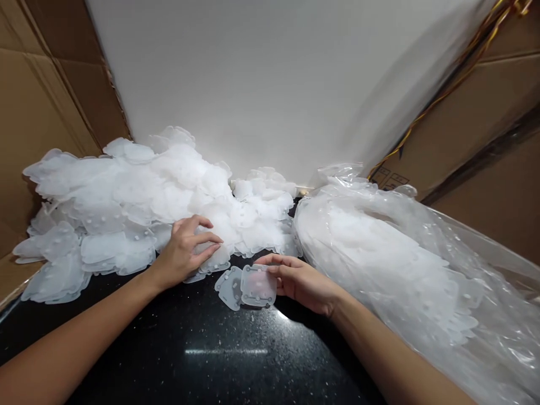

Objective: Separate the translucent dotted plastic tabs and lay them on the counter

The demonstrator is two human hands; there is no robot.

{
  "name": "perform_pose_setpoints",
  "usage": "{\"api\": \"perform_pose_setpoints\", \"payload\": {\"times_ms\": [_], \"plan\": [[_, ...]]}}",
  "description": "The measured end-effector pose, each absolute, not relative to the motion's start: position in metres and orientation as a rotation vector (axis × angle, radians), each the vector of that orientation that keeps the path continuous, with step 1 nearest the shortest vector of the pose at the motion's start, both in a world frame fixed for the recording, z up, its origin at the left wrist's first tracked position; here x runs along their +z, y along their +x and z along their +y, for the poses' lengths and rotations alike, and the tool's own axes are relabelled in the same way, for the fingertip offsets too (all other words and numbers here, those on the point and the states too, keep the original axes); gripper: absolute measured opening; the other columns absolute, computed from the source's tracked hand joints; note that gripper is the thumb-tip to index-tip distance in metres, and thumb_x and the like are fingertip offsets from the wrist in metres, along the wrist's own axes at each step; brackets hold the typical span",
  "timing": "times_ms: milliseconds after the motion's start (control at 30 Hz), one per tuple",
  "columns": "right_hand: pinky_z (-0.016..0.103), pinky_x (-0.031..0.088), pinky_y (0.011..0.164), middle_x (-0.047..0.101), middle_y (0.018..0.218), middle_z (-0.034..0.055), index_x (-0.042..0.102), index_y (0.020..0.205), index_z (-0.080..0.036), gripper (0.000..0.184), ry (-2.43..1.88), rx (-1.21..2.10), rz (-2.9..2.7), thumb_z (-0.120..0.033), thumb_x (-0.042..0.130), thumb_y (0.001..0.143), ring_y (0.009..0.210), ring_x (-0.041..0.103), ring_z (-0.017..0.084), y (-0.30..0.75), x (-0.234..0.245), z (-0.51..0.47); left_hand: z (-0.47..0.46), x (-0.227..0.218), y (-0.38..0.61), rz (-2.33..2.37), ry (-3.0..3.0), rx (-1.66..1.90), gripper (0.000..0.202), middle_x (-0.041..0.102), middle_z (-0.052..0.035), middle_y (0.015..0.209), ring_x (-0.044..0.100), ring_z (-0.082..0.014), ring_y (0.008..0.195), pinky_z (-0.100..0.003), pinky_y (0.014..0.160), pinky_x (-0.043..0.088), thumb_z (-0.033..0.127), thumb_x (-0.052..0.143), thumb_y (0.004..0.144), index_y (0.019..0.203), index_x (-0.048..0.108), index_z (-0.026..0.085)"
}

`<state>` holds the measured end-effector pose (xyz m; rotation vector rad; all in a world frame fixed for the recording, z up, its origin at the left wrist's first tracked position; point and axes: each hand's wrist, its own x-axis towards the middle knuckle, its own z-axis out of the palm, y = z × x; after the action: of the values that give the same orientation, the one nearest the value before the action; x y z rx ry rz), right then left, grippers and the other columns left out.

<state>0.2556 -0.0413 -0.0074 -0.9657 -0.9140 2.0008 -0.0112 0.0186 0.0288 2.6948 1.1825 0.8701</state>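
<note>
A large heap of thin, frosted translucent plastic pieces lies along the back of a black speckled surface. My left hand is at the heap's front edge, its fingers curved and apart with nothing visible between them. Its fingertips are close to a few pieces at that edge; whether they touch cannot be made out. In my right hand, a rounded-square plastic piece with small round bumps is pinched between thumb and fingers. Partly behind it, just to the left, shows another plastic piece with an angular outline.
On the right stands a large clear plastic bag full of similar pieces. Cardboard rises at the left, with more cardboard at the right. A white wall is behind the heap. Twisted yellow and red wires run down beside the right cardboard.
</note>
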Motion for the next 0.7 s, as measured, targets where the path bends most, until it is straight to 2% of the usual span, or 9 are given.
{"api": "perform_pose_setpoints", "payload": {"times_ms": [33,100,200,333,467,567,700], "plan": [[0.032,0.051,0.082,0.069,0.09,0.0062,0.066,0.099,-0.015,0.031,-0.96,2.014,-0.911,-0.033,0.077,0.076,0.079,0.066,0.015,0.257,-0.008,-0.04,0.015,0.034,-0.011,1.201,2.62,0.949,0.019,0.058,-0.007,0.11,0.055,-0.0277,0.11,-0.055,0.103,0.03,0.031,0.055,0.09,0.085,0.071,0.023],[0.033,0.052,0.081,0.07,0.091,0.0069,0.067,0.099,-0.015,0.034,-0.937,2.039,-0.895,-0.041,0.075,0.08,0.079,0.068,0.016,0.259,-0.008,-0.038,0.008,0.046,-0.009,1.19,2.4,1.101,0.012,0.059,-0.0072,0.113,0.056,-0.0278,0.111,-0.049,0.101,0.038,0.03,0.061,0.084,0.079,0.067,0.022],[0.036,0.053,0.082,0.071,0.09,0.0092,0.065,0.1,-0.014,0.042,-0.903,2.07,-0.856,-0.053,0.067,0.084,0.081,0.069,0.019,0.26,-0.008,-0.035,-0.001,0.059,-0.003,1.116,1.786,1.125,0.019,0.067,-0.0067,0.105,0.063,-0.0275,0.106,-0.041,0.09,0.051,0.037,0.063,0.083,0.073,0.057,0.021],[0.038,0.053,0.084,0.071,0.092,0.0108,0.064,0.1,-0.014,0.047,-0.907,2.072,-0.848,-0.059,0.059,0.087,0.082,0.069,0.019,0.262,-0.009,-0.033,-0.009,0.056,0.005,1.118,1.052,0.781,0.023,0.074,-0.0105,0.102,0.072,-0.0285,0.095,-0.04,0.08,0.059,0.038,0.069,0.082,0.084,0.055,0.02],[0.036,0.053,0.082,0.069,0.093,0.0095,0.064,0.101,-0.015,0.05,-0.91,2.056,-0.851,-0.063,0.058,0.086,0.083,0.069,0.019,0.265,-0.012,-0.033,-0.009,0.045,0.007,1.11,0.933,0.579,0.021,0.075,-0.0108,0.107,0.072,-0.0234,0.099,-0.028,0.079,0.059,0.031,0.067,0.086,0.101,0.058,0.02],[0.033,0.053,0.079,0.068,0.092,0.0075,0.065,0.1,-0.016,0.049,-0.905,2.046,-0.85,-0.062,0.061,0.085,0.082,0.068,0.018,0.267,-0.012,-0.034,-0.008,0.041,0.007,1.044,0.889,0.562,0.021,0.073,-0.0137,0.112,0.071,-0.026,0.101,-0.032,0.079,0.059,0.032,0.058,0.093,0.108,0.061,0.018],[0.028,0.053,0.072,0.066,0.086,0.0035,0.066,0.098,-0.016,0.047,-0.908,2.03,-0.834,-0.059,0.068,0.081,0.075,0.067,0.015,0.266,-0.009,-0.034,-0.009,0.039,0.008,0.989,0.827,0.561,0.036,0.072,-0.0169,0.115,0.071,-0.0294,0.1,-0.039,0.08,0.059,0.042,0.046,0.097,0.115,0.062,0.015]]}}
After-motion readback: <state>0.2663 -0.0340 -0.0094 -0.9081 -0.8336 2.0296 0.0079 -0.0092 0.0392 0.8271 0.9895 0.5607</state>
